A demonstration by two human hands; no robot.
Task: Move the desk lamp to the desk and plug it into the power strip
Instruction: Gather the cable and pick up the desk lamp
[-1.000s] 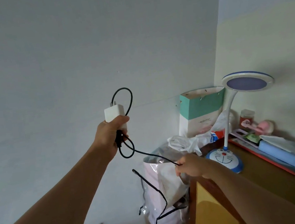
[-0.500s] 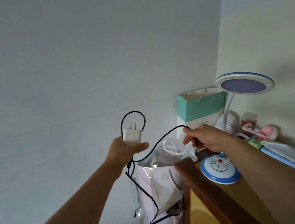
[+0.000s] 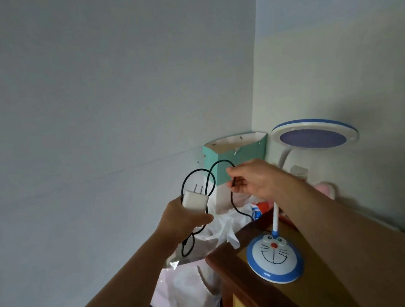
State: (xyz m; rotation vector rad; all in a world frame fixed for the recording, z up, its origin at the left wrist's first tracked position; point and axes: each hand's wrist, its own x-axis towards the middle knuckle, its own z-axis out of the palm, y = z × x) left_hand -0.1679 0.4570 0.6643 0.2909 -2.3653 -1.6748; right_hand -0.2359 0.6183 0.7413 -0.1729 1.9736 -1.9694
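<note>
1. A corner of pale, bare walls fills most of the view; at 5 o'clock a brown wooden surface (image 3: 322,289) carries clutter against the right wall.
2. The desk lamp (image 3: 275,256) stands upright on that wood, its cartoon-face base near the edge and its round blue-rimmed head up at 2 o'clock. Whether this surface is the desk cannot be told.
3. The left hand (image 3: 183,217), near centre, grips the white plug adapter (image 3: 195,200) with its two prongs pointing up.
4. The right hand (image 3: 255,180), at 1 o'clock from the left, pinches the black cord (image 3: 232,200), which loops over between the hands and drops toward the lamp base.
5. Over the last second the left hand has come down and in, and the right has slid up the cord from near the wood's edge to just beside the adapter. Slack that trailed downward is now gathered into loops.
6. By my reading the cord is being coiled so lamp and lead can be carried together without snagging.
7. A teal paper bag (image 3: 234,154) stands behind the hands; plastic bags (image 3: 187,288) sit at 6 o'clock. No power strip is in view, so plugging in remains undone.
</note>
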